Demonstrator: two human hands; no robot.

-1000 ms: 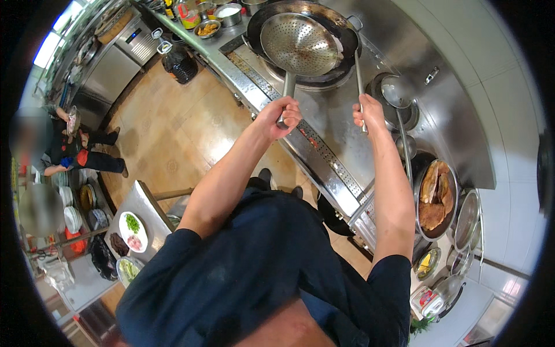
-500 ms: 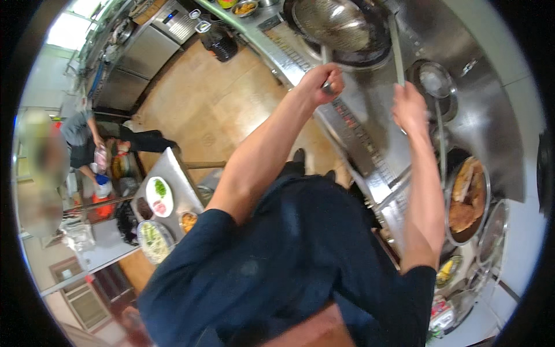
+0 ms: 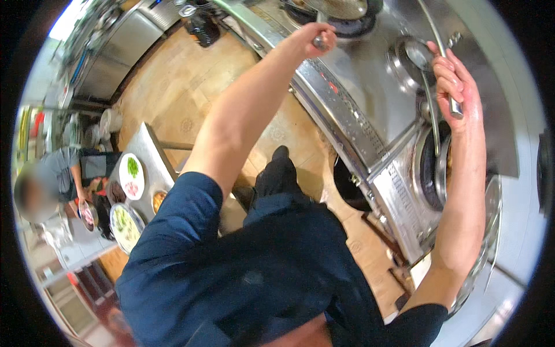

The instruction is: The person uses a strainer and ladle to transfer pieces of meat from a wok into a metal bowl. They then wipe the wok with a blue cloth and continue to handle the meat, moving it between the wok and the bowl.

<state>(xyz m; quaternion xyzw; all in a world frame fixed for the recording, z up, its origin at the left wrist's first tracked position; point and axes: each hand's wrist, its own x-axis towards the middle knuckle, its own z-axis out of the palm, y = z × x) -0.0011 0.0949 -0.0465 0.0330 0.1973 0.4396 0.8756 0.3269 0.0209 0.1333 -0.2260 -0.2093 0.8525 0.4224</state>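
Note:
My left hand (image 3: 319, 41) is closed around the handle of a wok (image 3: 361, 28) at the top of the view, whose far part is cut off. In my right hand (image 3: 455, 81) is a long-handled metal cooking utensil (image 3: 432, 20). Its handle slants up and out of the picture, so the working end is out of view. Right beside that hand, a ladle (image 3: 417, 56) lies across a round metal pot (image 3: 398, 69), its handle running down toward me. A dark pan (image 3: 428, 170) sits nearer, partly hidden behind my right forearm.
A steel stove counter (image 3: 370, 115) runs along my right. At left, a steel table (image 3: 151, 153) bears a white plate (image 3: 132, 189) of greens and meat and a bowl (image 3: 140, 222) of pale vegetables. Beyond it, a co-worker (image 3: 60, 170) holds a bowl. A dark jug (image 3: 203, 34) stands on the floor.
My right hand has swung the utensil away from the wok, to the right. The view has shifted, with the wok now higher in it. The left hand keeps the wok handle.

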